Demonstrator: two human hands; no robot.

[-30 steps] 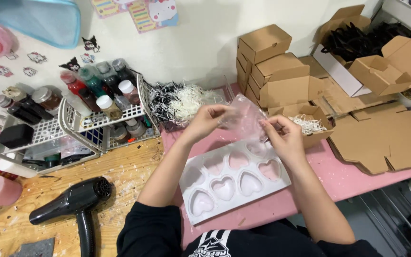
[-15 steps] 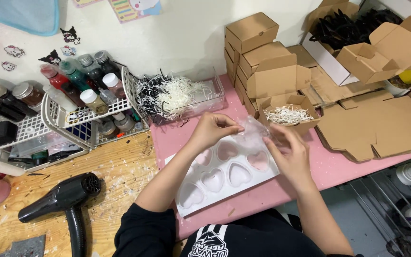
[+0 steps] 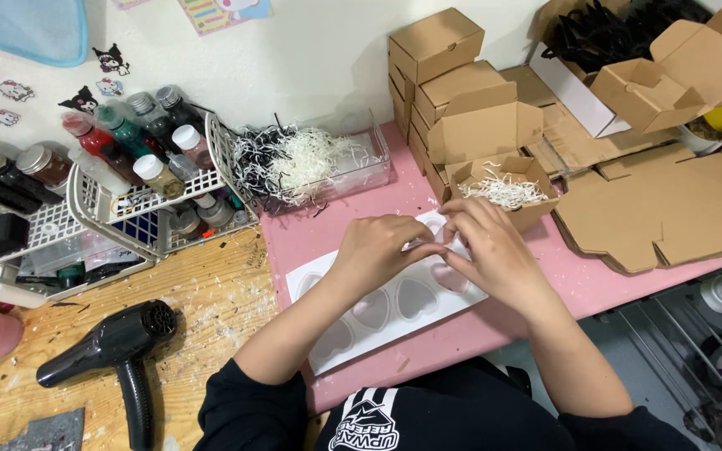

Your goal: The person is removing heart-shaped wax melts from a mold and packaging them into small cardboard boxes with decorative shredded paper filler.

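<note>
A white mould (image 3: 394, 305) with several heart-shaped hollows lies on the pink mat (image 3: 311, 238) in front of me. My left hand (image 3: 378, 250) and my right hand (image 3: 495, 255) meet over the mould's far end. Their fingertips pinch a small clear plastic piece (image 3: 440, 244) between them, and most of it is hidden by the fingers. Just beyond my right hand stands a small open cardboard box (image 3: 536, 213) with white paper shred in it.
A clear tray (image 3: 373, 171) of black and white paper shred sits behind the mat. White wire baskets (image 3: 139, 200) hold paint bottles at left. A black hair dryer (image 3: 114, 347) lies on the wooden top. Stacked cardboard boxes (image 3: 453, 75) and flat box blanks (image 3: 662, 209) fill the right.
My hands came down from holding the plastic spread above the mould and closed together over its far end. The plastic is now bunched between my fingers.
</note>
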